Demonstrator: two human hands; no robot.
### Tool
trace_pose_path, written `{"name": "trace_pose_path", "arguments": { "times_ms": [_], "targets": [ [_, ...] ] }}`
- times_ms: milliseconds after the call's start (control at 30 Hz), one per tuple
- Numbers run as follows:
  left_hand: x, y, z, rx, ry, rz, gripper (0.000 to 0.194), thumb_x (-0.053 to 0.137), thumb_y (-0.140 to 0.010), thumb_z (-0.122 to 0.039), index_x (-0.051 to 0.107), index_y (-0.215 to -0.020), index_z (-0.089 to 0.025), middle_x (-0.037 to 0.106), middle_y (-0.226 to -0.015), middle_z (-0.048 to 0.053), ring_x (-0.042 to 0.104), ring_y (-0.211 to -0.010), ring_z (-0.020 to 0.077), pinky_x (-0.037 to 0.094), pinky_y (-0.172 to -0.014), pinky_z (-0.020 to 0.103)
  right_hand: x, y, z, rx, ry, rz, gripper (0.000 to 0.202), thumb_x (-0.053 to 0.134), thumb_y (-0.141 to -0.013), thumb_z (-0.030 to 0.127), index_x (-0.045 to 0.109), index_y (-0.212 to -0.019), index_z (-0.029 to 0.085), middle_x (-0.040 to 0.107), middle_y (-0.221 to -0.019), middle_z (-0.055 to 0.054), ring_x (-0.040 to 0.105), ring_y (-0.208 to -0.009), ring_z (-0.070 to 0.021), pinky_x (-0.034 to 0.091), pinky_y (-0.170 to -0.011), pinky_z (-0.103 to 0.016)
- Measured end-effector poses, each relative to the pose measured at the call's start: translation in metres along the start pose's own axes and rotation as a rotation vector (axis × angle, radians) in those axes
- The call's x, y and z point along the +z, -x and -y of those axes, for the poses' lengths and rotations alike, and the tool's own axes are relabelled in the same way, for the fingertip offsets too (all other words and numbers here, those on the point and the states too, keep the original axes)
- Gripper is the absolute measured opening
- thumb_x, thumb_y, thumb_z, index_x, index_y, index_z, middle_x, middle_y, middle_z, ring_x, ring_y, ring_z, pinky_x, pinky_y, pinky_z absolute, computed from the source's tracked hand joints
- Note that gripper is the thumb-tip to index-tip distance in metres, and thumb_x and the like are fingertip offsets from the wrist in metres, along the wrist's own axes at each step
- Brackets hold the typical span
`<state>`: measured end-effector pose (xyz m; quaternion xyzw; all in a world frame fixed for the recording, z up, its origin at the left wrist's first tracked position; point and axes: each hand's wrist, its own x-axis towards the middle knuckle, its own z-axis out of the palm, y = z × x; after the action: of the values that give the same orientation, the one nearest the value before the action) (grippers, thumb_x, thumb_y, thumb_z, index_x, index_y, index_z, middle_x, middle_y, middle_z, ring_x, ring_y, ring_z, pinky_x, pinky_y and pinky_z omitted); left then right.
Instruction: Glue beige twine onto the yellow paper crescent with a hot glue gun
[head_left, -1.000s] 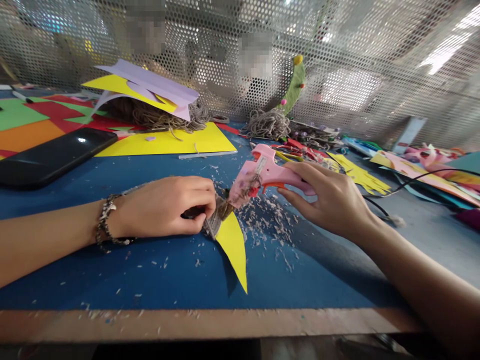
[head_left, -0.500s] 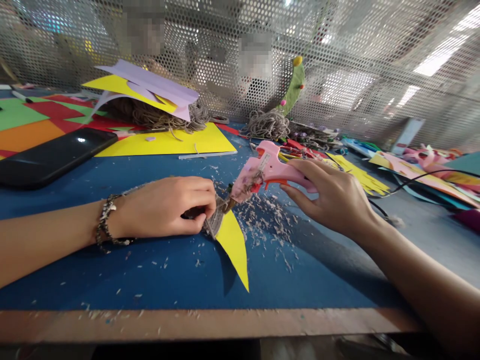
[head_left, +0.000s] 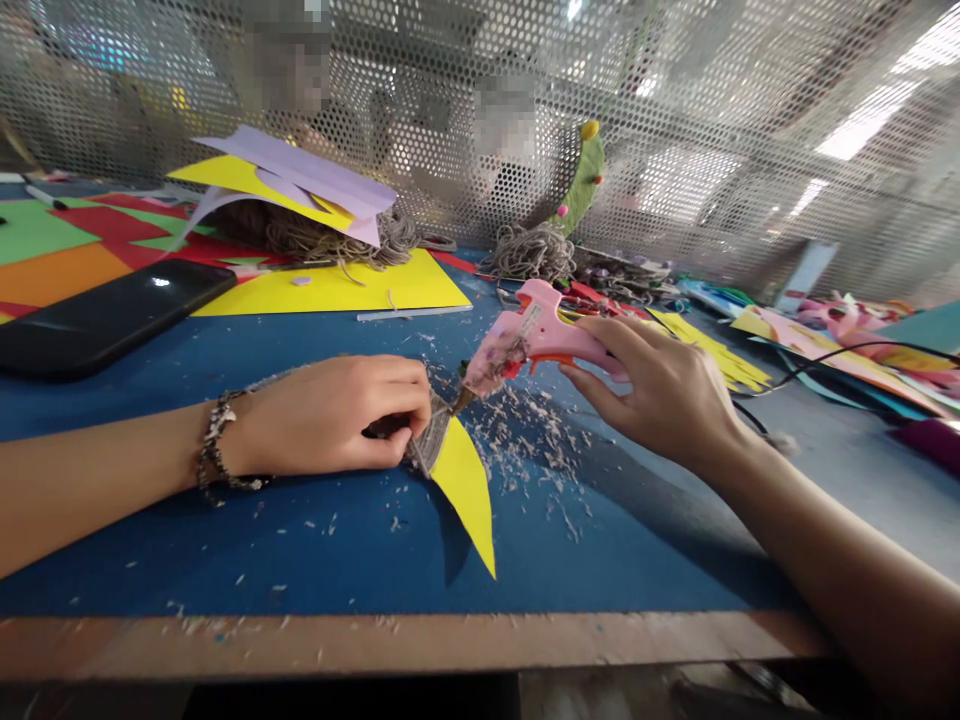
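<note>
A pink glue gun (head_left: 536,335) is gripped by its handle in my right hand (head_left: 660,395). Its nozzle points down to the left, at the edge of a yellow paper piece (head_left: 469,490) with a pointed end. Grey-brown cord (head_left: 431,435) covers the paper's upper part in close rows. My left hand (head_left: 337,410), with a beaded bracelet at the wrist, pinches that corded part against the table. The hand hides the rest of the piece. The nozzle tip sits right beside the cord, where the bare yellow begins.
Pale scraps (head_left: 540,430) litter the blue table (head_left: 300,560). A black phone (head_left: 112,315) lies at left, near coloured paper sheets. Bundles of cord (head_left: 532,250) and a green felt crescent (head_left: 585,180) stand against a perforated metal screen (head_left: 675,130). A black cable (head_left: 825,355) runs at right.
The nozzle has shifted slightly left and down along the cord's edge, and the cord there looks flatter. My left hand has kept its hold. The whole view has shifted a little.
</note>
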<state>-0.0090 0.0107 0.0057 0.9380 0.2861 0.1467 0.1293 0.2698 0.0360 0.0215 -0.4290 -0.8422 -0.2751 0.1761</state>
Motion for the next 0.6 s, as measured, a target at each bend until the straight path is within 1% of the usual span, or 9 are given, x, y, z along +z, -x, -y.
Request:
{"name": "trace_pose_path", "arguments": {
  "times_ms": [200, 300, 400, 467, 533, 600],
  "targets": [
    [0.001, -0.001, 0.001, 0.013, 0.0, -0.008, 0.009, 0.045, -0.078, -0.011, 0.049, -0.073, -0.017, 0.048, -0.08, -0.002, 0.045, -0.075, 0.0107, 0.034, -0.07, 0.022, -0.001, 0.0, -0.004, 0.046, 0.001, -0.01, 0.036, 0.045, -0.079, 0.041, 0.05, -0.108, 0.021, 0.062, -0.094, -0.007, 0.058, -0.072, -0.0188, 0.037, -0.051, -0.027],
    [0.001, -0.001, 0.001, 0.014, -0.002, -0.005, 0.009, 0.044, -0.079, -0.012, 0.049, -0.073, -0.017, 0.049, -0.08, -0.001, 0.045, -0.075, 0.0109, 0.034, -0.07, 0.023, -0.004, -0.003, -0.013, 0.106, -0.028, 0.009, 0.038, 0.045, -0.077, 0.043, 0.051, -0.104, 0.018, 0.062, -0.087, -0.008, 0.056, -0.071, -0.0189, 0.036, -0.055, -0.027],
    [0.001, 0.0, 0.001, 0.018, 0.002, -0.006, 0.009, 0.044, -0.079, -0.012, 0.049, -0.074, -0.017, 0.049, -0.081, -0.002, 0.046, -0.075, 0.0109, 0.035, -0.07, 0.023, -0.006, -0.006, -0.03, 0.184, -0.105, 0.119, 0.036, 0.044, -0.076, 0.044, 0.053, -0.096, 0.015, 0.058, -0.073, -0.007, 0.051, -0.063, -0.0159, 0.035, -0.055, -0.027],
    [0.0, 0.0, 0.0, 0.011, 0.013, -0.007, 0.01, 0.043, -0.079, -0.012, 0.049, -0.074, -0.017, 0.049, -0.081, -0.002, 0.046, -0.075, 0.0108, 0.035, -0.071, 0.023, -0.007, -0.006, -0.044, 0.216, -0.161, 0.194, 0.035, 0.045, -0.075, 0.045, 0.052, -0.091, 0.015, 0.055, -0.07, -0.005, 0.047, -0.06, -0.0138, 0.034, -0.056, -0.026],
    [-0.001, 0.0, 0.0, -0.005, 0.028, -0.002, 0.011, 0.042, -0.079, -0.012, 0.048, -0.073, -0.018, 0.049, -0.082, -0.001, 0.047, -0.075, 0.0111, 0.036, -0.07, 0.023, -0.007, -0.003, -0.06, 0.251, -0.184, 0.22, 0.035, 0.045, -0.075, 0.047, 0.05, -0.091, 0.016, 0.054, -0.072, -0.005, 0.045, -0.061, -0.0131, 0.032, -0.057, -0.025],
    [-0.001, 0.001, -0.001, -0.027, 0.042, 0.008, 0.008, 0.041, -0.078, -0.014, 0.047, -0.075, -0.018, 0.05, -0.083, -0.001, 0.047, -0.074, 0.0113, 0.037, -0.068, 0.023, -0.007, 0.0, -0.076, 0.317, -0.175, 0.237, 0.035, 0.044, -0.074, 0.049, 0.048, -0.088, 0.017, 0.052, -0.071, -0.004, 0.043, -0.061, -0.0127, 0.031, -0.056, -0.026]
  ]
}}
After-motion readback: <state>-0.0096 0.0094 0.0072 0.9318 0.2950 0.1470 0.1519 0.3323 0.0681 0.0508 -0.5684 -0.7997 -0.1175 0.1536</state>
